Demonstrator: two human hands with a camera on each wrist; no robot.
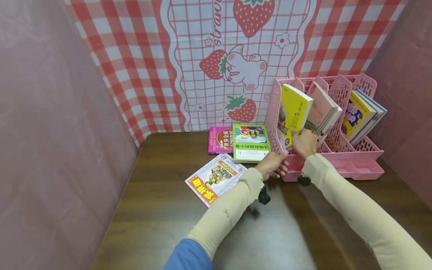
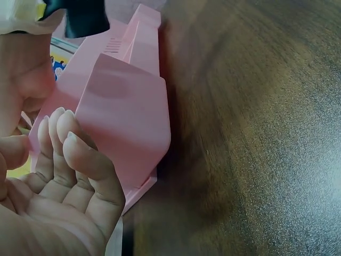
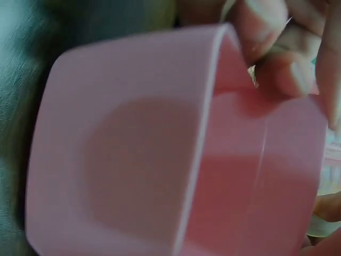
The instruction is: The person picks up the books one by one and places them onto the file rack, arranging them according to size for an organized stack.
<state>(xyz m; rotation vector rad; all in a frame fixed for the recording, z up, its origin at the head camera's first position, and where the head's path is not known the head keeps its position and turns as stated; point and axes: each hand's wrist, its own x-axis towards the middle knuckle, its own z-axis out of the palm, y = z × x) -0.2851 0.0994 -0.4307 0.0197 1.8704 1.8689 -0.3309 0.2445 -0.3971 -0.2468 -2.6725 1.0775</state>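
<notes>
A yellow book (image 1: 294, 112) stands tilted in the leftmost slot of a pink book rack (image 1: 332, 161). My right hand (image 1: 304, 143) grips the lower front edge of this book, its fingers curled; part of the grip is hidden in the head view. At the rack's front left corner is my left hand (image 1: 272, 164), palm turned up with loosely bent fingers (image 2: 80, 154). Its thumb reaches near the bottom of the yellow book, and nothing shows clasped in the palm. The right wrist view shows mostly the rack's pink front tray (image 3: 122, 149), with fingertips at its upper edge.
Pinkish books (image 1: 322, 107) and another yellow-covered book (image 1: 357, 112) lean in the rack's other slots. Left of the rack lie a green book (image 1: 251, 142), a magenta book (image 1: 221, 140) and a white-and-orange book (image 1: 216, 178) on the wooden table (image 1: 152, 210). A checked cloth (image 1: 135, 48) hangs behind.
</notes>
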